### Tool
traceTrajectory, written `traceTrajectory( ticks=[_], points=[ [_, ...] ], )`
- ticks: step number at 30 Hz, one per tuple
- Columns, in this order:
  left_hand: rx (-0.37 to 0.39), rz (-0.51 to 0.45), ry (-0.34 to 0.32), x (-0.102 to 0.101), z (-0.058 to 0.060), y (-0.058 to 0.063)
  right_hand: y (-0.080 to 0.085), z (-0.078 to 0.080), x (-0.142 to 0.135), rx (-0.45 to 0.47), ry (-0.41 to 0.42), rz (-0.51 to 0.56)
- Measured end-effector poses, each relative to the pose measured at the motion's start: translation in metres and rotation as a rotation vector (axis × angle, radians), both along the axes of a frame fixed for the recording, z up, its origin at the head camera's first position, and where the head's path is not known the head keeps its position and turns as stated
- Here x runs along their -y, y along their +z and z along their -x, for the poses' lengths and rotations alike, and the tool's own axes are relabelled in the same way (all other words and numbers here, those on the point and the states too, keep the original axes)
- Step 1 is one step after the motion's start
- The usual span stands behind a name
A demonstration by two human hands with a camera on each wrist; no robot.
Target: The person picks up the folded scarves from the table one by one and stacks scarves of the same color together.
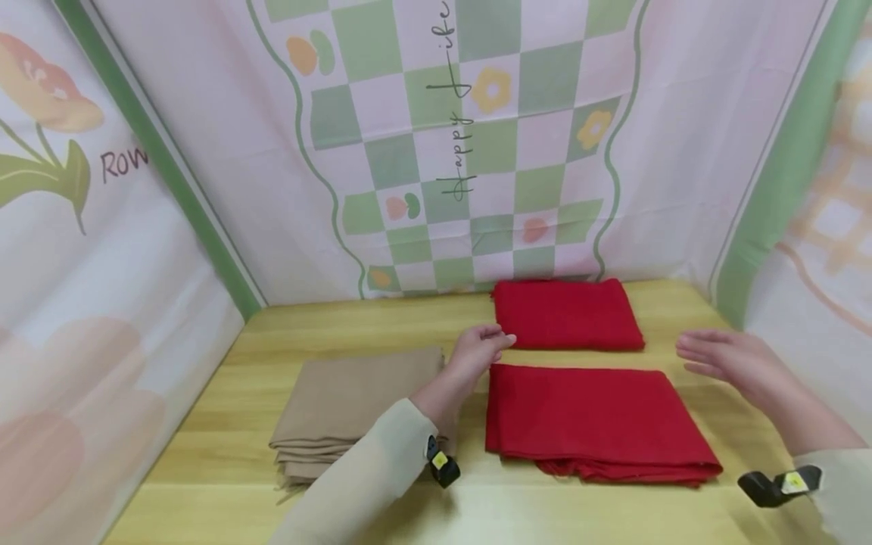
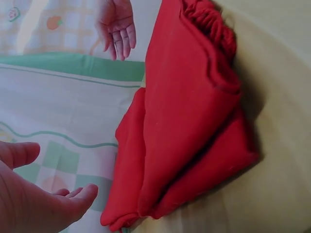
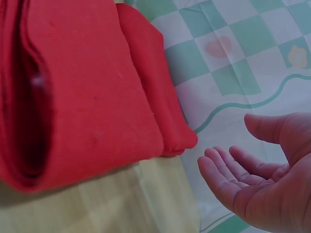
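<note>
Two folded red cloths lie on the table, a smaller far one (image 1: pixel 565 316) and a nearer, larger one (image 1: pixel 593 420) with loose fringe at its front edge. My left hand (image 1: pixel 477 352) hovers by the left side of the cloths, its fingertips overlapping the far cloth's corner in the head view. In the left wrist view, the left hand's (image 2: pixel 43 199) thumb and fingers are spread apart with nothing between them. Off the right side of the cloths, my right hand (image 1: pixel 732 359) is held up, fingers extended. The right wrist view shows that palm (image 3: pixel 267 189) bare, apart from the red cloth (image 3: pixel 92 97).
A folded tan cloth stack (image 1: pixel 361 401) sits left of the red cloths, under my left forearm. The wooden table (image 1: pixel 225 454) meets a printed fabric backdrop (image 1: pixel 422 159) at its far edge, with fabric sides left and right. A black strap device (image 1: pixel 443 463) is on each wrist.
</note>
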State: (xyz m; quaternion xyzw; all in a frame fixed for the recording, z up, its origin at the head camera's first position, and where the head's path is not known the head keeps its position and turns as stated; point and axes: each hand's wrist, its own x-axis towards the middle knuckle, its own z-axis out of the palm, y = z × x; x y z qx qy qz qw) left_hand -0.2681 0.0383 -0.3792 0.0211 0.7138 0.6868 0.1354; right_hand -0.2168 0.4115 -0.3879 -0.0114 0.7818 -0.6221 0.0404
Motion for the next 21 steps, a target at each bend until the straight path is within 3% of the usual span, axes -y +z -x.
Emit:
traceTrajectory(
  ticks=[11,21],
  points=[
    [0.027,0.019,0.051,-0.011,0.026,0.007,0.010,0.022,0.004,-0.014,-0.078,-0.091],
    [-0.064,0.156,0.154,-0.021,0.055,0.003,0.012,0.049,0.008,-0.006,-0.112,-0.198]
  ],
)
